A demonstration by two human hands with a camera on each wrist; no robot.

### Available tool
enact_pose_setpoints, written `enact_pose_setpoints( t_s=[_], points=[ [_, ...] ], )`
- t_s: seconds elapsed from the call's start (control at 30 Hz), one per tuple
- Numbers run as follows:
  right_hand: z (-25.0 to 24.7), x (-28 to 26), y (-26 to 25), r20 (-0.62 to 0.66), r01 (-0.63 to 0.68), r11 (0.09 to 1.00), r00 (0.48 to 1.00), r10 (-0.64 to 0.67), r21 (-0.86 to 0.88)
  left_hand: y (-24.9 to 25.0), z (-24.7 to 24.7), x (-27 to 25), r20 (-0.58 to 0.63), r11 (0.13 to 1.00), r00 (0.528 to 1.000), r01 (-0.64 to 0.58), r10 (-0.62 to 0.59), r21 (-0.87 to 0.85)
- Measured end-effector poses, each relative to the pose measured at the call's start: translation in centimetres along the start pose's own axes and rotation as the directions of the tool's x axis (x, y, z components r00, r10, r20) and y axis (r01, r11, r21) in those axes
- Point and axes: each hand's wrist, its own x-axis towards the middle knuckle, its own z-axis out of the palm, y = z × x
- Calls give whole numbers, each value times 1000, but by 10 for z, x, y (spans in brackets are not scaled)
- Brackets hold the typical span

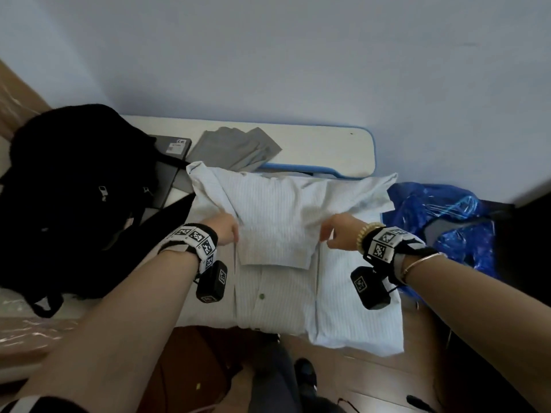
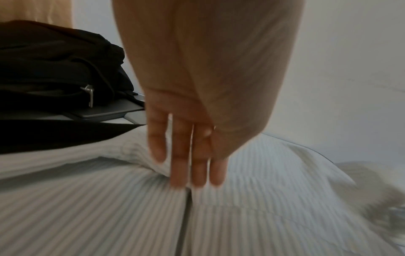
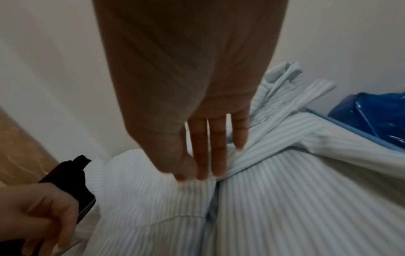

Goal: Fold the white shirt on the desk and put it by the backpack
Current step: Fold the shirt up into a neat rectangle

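The white striped shirt (image 1: 277, 222) lies spread on the desk (image 1: 328, 144), with a flap folded over its middle. My left hand (image 1: 228, 231) holds the flap's left edge, and the fingers (image 2: 188, 164) point down into bunched cloth (image 2: 109, 207). My right hand (image 1: 335, 234) pinches the flap's right edge between thumb and fingers (image 3: 203, 155). The shirt (image 3: 285, 199) fills the right wrist view, where my left hand (image 3: 39, 207) shows at lower left. The black backpack (image 1: 74, 180) sits on the desk's left end, close to the shirt; it also shows (image 2: 54, 69) in the left wrist view.
A folded grey cloth (image 1: 235, 147) and a dark flat box (image 1: 174, 147) lie at the back of the desk. A backpack strap (image 1: 170, 222) reaches the shirt's left side. A blue plastic bag (image 1: 447, 222) stands off the desk's right end. The wall is behind.
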Motion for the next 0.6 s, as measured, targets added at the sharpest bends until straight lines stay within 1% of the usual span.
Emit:
enact_pose_setpoints(
  t_s=[0.03,0.07,0.1,0.13,0.17,0.2,0.23,0.27,0.3,0.37,0.43,0.47,0.5,0.53,0.6],
  points=[
    [-1,-3,2,-56,-12,1000,998,13,26,4,-1,-1,-84,999,996,14,-16,-29],
    [-1,-3,5,-150,-10,998,989,20,66,7,-1,0,-209,999,978,3,-12,-42],
    [-3,-2,9,-263,-3,995,964,29,100,11,-3,2,-343,999,939,-21,12,-25],
    [-4,0,13,-381,16,994,924,28,112,14,-3,5,-463,999,885,-53,49,4],
    [-5,3,16,-481,31,995,877,18,94,17,-2,9,-547,996,833,-85,91,35],
    [-6,8,20,-550,39,998,835,-5,50,19,-2,13,-595,992,794,-108,126,65],
    [-7,14,22,-581,39,999,813,-31,1,20,-2,18,-602,989,784,-118,150,93],
    [-9,20,22,-584,39,998,810,-58,-45,22,-4,23,-581,984,796,-118,172,130],
    [-11,26,21,-560,36,996,825,-75,-81,23,-5,28,-542,980,821,-105,181,169],
    [-17,38,20,-473,6,988,877,-78,-153,22,-7,40,-452,967,874,-75,181,243],
    [-21,50,20,-372,-45,971,927,-47,-235,21,-8,51,-375,960,912,-63,166,271],
    [-23,55,21,-334,-83,959,942,-13,-271,19,-7,57,-345,963,927,-51,143,263],
    [-22,58,23,-286,-137,949,957,52,-284,16,-6,62,-321,967,941,-28,111,252],
    [-22,57,25,-241,-203,945,960,141,-255,12,-4,68,-307,972,949,-1,75,236],
    [-11,59,40,-146,-344,929,935,324,-140,4,0,72,-290,986,957,72,-25,154]
  ],
)
